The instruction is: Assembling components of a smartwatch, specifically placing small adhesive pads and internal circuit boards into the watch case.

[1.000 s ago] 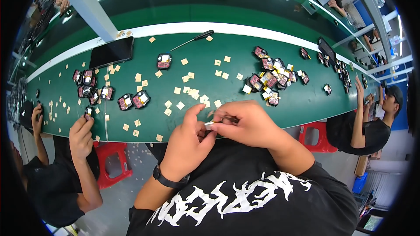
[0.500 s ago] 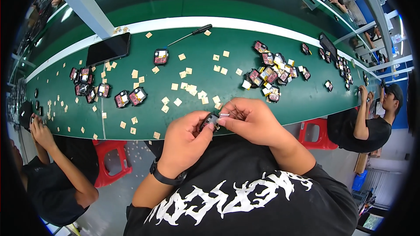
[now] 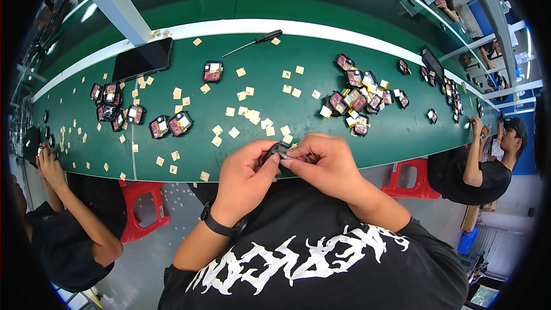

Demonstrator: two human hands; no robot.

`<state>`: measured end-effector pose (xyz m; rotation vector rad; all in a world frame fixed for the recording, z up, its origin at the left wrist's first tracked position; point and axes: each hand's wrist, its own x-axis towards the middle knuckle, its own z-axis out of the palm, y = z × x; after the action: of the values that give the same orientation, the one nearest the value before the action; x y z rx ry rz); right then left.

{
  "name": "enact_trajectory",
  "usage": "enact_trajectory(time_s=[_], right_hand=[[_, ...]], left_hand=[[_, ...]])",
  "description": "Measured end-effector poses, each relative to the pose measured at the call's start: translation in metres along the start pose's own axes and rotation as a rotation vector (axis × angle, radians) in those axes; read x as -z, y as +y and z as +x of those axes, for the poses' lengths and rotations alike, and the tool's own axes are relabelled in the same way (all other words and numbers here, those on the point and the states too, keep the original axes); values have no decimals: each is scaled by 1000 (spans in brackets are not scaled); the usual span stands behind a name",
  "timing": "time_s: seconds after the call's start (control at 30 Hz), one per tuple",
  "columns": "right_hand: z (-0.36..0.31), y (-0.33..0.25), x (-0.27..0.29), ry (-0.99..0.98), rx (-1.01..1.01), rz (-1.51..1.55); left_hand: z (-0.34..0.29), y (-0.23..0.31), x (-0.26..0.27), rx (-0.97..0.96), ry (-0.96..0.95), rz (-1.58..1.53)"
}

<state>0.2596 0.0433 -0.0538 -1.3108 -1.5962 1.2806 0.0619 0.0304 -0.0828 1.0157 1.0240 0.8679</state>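
Close to my body at the table's near edge, my left hand (image 3: 245, 173) is closed around a small black electronic device (image 3: 272, 150), much of it hidden by my fingers. It looks similar in size to the units on the table. My right hand (image 3: 322, 163) meets it from the right, thumb and fingers pinched on a small silvery-grey piece (image 3: 283, 152) at the device's edge. Whether that piece is attached to the device I cannot tell. Small pale square pieces (image 3: 266, 122) lie scattered just beyond my hands.
On the green table (image 3: 298, 117), a heap of black units with red boards (image 3: 357, 99) sits right, with a smaller group (image 3: 108, 102) left. Beyond are a screwdriver (image 3: 252, 42), a lone unit (image 3: 213, 71) and a black tablet-like slab (image 3: 142, 60). Co-workers sit on both sides.
The silvery-grey piece in my right fingers shows less and sits closer against the device. My hands have shifted only slightly, and the device appears tilted a little differently.
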Motion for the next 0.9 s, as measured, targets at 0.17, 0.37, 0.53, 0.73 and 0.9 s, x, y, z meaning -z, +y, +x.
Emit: enact_trajectory(time_s=[0.17,0.37,0.53,0.73,0.9], right_hand=[[4,9,2,-21,-81,47],[9,13,-4,-8,-87,81],[12,15,-5,-3,-24,72],[27,6,2,-71,-312,136],[30,-5,1,-160,-417,124]], left_hand=[[-1,0,2,-2,-18,18],[-1,-1,0,-72,20,23],[-2,0,4,-107,-17,97],[-5,4,12,-188,-107,218],[-3,1,20,-265,-156,311]])
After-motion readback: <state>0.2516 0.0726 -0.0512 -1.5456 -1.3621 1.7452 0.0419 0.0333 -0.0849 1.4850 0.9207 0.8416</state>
